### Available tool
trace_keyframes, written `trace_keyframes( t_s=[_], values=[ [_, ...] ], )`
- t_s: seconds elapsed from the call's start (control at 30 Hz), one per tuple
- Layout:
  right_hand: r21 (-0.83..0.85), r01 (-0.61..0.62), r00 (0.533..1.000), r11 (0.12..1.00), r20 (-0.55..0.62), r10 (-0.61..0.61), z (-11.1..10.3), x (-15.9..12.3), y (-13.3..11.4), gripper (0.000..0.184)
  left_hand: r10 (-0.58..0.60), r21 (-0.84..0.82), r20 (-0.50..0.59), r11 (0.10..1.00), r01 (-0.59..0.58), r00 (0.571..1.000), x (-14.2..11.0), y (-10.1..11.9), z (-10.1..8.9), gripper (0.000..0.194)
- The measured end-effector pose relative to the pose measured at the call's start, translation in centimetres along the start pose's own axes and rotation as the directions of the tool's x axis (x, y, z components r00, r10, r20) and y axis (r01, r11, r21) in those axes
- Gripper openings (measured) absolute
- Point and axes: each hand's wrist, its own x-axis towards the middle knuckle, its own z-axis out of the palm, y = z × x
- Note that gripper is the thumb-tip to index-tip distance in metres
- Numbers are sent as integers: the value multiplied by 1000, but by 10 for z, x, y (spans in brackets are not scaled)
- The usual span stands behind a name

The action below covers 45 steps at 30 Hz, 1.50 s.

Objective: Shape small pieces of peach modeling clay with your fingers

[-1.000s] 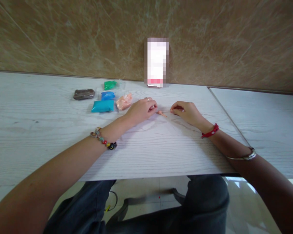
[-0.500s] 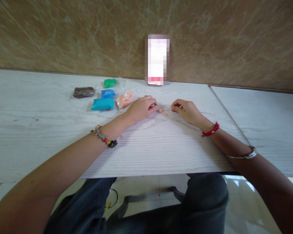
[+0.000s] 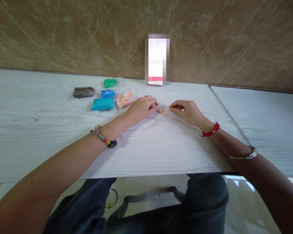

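Peach clay piece (image 3: 162,112) on worktop (image 3: 141,149), between hands. Left hand (image 3: 142,108): curled, closure indeterminable. Right hand (image 3: 187,111): fingertips together.

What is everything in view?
Wall: one, brown marbled, behind table
Table: one, white, centre
Screen: one, white, blurred, against wall
Packets: five, brown, green, blue, turquoise, peach, table's left
Small piece: one, peach, centre
Floor: one, pale, below
Furniture legs: count unclear, dark, floor
Ring: one, silver, left hand
Bead bracelet: one, multicoloured, left wrist
Band: one, red, right wrist
Bangle: one, silver, right forearm
Trousers: one pair, dark, below
Arms: two, bare, sides
Left hand: one, bare, centre
Right hand: one, bare, centre
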Motion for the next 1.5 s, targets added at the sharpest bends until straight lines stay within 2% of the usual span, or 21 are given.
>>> trace_keyframes(
  t_s=[0.3, 0.63, 1.1, 1.27, 1.5],
  values=[
    [37, -30, 999, 999, -32, 31, 0, 0, 0, 20, -10, -19, 21, 1000, 11, 1000, 0, 0, 1, 16],
    [-12, 45, 998, 999, 55, -44, 3, 1, -8, 13, 51, -87, 38, 995, -47, 998, -2, 2, 3, 26],
    [-31, 106, 987, 994, 122, -101, 5, 3, -9, 18, 57, -44, 104, 998, -53, 993, 0, 2, 3, 23],
    [-7, 131, 987, 991, 94, -130, 6, 3, -6, 14, 55, -75, 104, 996, -48, 993, 1, 3, 4, 16],
    [49, 60, 998, 997, 31, -61, 7, 2, -12, 14, 40, -147, 73, 989, -29, 997, 2, 7, 4, 9]
  ],
)
